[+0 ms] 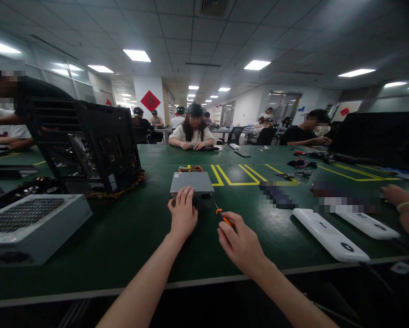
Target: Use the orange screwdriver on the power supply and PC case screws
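A grey computer power supply [194,181] lies on the green table, a bundle of coloured cables [191,168] behind it. My left hand [184,212] grips its front left part, with fingers over the top edge and the thumb at the front face. In my right hand [240,239] is an orange and black screwdriver [219,212], held between thumb and fingers. Its thin shaft points up and left toward the front right corner of the power supply. Whether the tip touches the metal I cannot tell.
An open black computer case [105,146] stands at left, near a larger power supply [37,228]. To the right lie white devices [329,234], screwdrivers [286,176] and black cables [302,164]. Another person's hand [401,198] reaches in at right. A person [192,132] sits opposite.
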`<state>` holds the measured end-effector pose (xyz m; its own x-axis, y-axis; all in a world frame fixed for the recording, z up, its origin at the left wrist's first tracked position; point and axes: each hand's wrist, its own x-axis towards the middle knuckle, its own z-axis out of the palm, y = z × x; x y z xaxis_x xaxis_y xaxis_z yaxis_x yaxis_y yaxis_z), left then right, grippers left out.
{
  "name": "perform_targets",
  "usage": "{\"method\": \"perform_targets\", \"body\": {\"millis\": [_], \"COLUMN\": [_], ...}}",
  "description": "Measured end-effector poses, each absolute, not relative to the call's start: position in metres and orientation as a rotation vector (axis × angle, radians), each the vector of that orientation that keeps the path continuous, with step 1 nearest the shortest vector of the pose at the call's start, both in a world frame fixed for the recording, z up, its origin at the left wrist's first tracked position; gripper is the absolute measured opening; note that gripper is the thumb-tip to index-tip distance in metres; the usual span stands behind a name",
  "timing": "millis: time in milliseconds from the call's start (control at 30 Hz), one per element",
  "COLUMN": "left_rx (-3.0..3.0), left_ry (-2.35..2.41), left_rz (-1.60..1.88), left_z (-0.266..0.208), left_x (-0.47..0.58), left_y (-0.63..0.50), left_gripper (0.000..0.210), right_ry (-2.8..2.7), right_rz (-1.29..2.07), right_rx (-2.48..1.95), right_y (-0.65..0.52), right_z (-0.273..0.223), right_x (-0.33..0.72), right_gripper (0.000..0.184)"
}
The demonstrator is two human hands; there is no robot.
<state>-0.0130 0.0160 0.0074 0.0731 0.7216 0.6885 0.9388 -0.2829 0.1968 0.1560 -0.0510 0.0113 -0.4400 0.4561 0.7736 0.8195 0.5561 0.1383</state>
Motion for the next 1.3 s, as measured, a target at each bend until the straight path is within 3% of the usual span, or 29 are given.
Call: {"method": "perform_targets", "body": {"millis": [167,367,600,800,1300], "left_rx": [-2.069,-2.059,-2.048,-2.051,-2.051], "left_ry": [-1.656,-1.643,-1.661,-1.668,-1.651], "left_rz": [-1.023,-1.034,-1.019,-0.999,-1.024], "left_z": [0.007,0.006,0.005,0.005,0.005], "left_x": [-0.014,-0.015,-0.014,-0.013,-0.013], "left_y": [0.016,0.017,0.018,0.017,0.018], "left_gripper": [0.053,0.052,0.052,0.052,0.052], "right_ry": [-2.178,-2.091,-2.141,-2.17,-2.222], "right_rz": [-0.718,-0.703,-0.634,-0.629,-0.587], "right_rx": [-0.907,-0.904,-0.835,-0.872,-0.819], "right_y": [-0.047,-0.04,-0.04,-0.04,-0.044], "right_z": [0.006,0.008,-0.004,0.0,0.006], "right_x": [0.159,0.166,0.167,0.163,0.159], "right_gripper": [0.023,0.01,0.02,0.013,0.021]}}
